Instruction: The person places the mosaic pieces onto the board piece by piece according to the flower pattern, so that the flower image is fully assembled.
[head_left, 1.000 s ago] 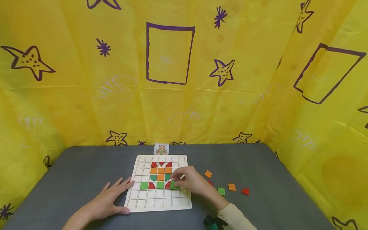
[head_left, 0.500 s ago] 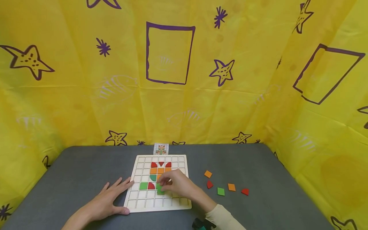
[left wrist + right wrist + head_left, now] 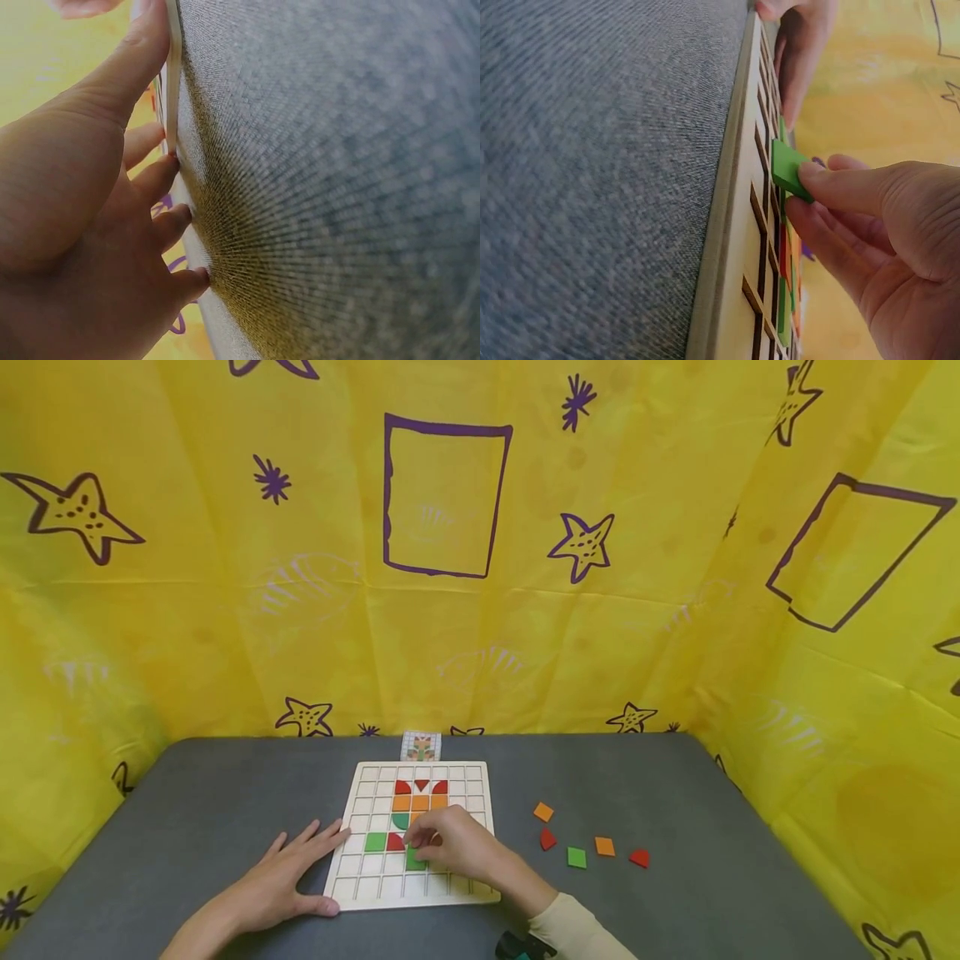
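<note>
A white gridded board (image 3: 367,889) lies on the table with red, orange and green tiles set in its cells. My right hand (image 3: 457,843) pinches a green square tile (image 3: 789,166) between thumb and fingertips. In the right wrist view this tile is tilted just over the grid; whether it touches cannot be told. My left hand (image 3: 281,885) lies with fingers spread at the board's left edge, its thumb by the near corner. Another green tile (image 3: 375,842) and a red quarter-round tile (image 3: 395,842) sit to the left of the held tile. My right hand covers part of the pattern.
A small pattern card (image 3: 422,746) stands out beyond the board's far edge. On the grey table (image 3: 675,793) to the right lie loose tiles: orange squares (image 3: 604,846), red pieces (image 3: 639,858) and a green square (image 3: 576,857). A yellow cloth (image 3: 450,635) hangs behind.
My right hand has moved left across the board, from the tile row's right end to its middle, where the green tile now shows. My left hand has stayed in place.
</note>
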`<state>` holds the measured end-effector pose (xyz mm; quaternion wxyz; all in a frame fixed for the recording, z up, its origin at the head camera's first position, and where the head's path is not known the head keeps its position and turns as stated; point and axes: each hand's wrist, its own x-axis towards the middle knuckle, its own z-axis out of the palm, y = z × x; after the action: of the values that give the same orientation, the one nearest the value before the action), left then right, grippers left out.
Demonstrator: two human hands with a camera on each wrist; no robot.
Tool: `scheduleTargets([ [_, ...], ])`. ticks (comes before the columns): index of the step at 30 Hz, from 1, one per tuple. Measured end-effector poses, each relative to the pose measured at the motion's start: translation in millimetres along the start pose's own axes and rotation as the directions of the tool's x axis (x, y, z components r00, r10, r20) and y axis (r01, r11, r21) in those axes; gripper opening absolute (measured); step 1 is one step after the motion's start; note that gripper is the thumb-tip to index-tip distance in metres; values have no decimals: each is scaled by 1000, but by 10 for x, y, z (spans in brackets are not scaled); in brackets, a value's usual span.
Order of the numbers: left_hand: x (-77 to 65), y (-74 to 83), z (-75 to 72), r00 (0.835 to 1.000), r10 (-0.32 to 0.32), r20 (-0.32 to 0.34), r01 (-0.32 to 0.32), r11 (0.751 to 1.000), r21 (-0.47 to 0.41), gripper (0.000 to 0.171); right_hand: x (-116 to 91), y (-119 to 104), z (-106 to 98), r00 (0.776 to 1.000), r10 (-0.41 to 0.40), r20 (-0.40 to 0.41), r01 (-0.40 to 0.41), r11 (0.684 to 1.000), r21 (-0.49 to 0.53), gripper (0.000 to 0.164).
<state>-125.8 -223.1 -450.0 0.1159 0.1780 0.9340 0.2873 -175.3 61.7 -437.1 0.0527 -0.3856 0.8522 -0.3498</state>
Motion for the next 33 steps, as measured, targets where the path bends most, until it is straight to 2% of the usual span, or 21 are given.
scheduleTargets([
  [14, -1, -1, -1, 1000, 0, 0, 0, 1000, 2, 98, -3, -6, 24, 1000, -15, 15, 17, 992, -125, 11],
  [20, 16, -9, 2, 1000, -8, 9, 8, 1000, 4, 97, -10, 16, 32, 999, -5, 33, 9, 994, -110, 12],
  [25, 12, -12, 7, 1000, -3, 10, 3, 1000, 8, 98, -38, 60, 3, 999, -28, 36, 31, 996, -81, 14],
  [28, 9, -12, 10, 1000, -5, 10, 5, 1000, 6, 98, -73, 88, -52, 999, -32, 17, 33, 996, -79, 15],
  [33, 21, -7, 7, 1000, -20, 11, 20, 1000, 13, 98, -148, 133, -216, 1000, 11, -26, -13, 997, -77, 16],
])
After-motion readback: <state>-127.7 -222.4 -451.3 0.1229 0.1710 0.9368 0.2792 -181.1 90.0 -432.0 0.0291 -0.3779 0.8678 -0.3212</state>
